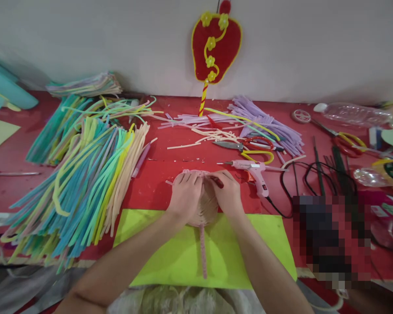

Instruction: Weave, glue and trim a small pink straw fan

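Observation:
A round, pale pink-beige hand fan [207, 209] that looks made of pipe cleaners lies in front of me, its pink handle [203, 253] pointing towards my body. My left hand [186, 192] covers the fan's left part, fingers bent over the top edge and pressing on it. At the upper right of the rim, my right hand [227, 189] is closed, thumb and fingers pinching the edge. What exactly sits between those fingertips is hidden. Under the fan's lower part is a yellow-green sheet [150, 248]. Right of my hands lies a pink glue gun [257, 172].
Bundles of coloured pipe cleaners [85, 183] fill the left; purple ones [265, 124] lie behind. Red-handled scissors [245, 145], more scissors [343, 139] and a plastic bottle [356, 114] are right. A red decorated fan [216, 52] stands against the wall. The glue gun's black cord [281, 213] trails right.

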{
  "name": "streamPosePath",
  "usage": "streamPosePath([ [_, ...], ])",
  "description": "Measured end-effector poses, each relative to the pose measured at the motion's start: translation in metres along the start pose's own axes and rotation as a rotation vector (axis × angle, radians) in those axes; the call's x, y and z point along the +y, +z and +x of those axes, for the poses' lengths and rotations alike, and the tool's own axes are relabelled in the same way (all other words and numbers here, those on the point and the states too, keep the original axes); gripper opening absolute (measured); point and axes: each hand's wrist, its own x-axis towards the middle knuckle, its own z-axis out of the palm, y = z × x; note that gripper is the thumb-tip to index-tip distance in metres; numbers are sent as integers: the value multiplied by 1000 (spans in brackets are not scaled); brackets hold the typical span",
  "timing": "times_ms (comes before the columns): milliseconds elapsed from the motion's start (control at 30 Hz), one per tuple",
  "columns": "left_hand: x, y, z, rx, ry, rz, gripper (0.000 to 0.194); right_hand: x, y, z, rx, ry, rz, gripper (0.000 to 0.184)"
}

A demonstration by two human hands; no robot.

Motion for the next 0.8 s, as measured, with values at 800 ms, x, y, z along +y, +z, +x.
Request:
streamPosePath([
  [800,2,-11,18,-175,-107,-49,15,-2,-3,2,9,-7,48,10],
])
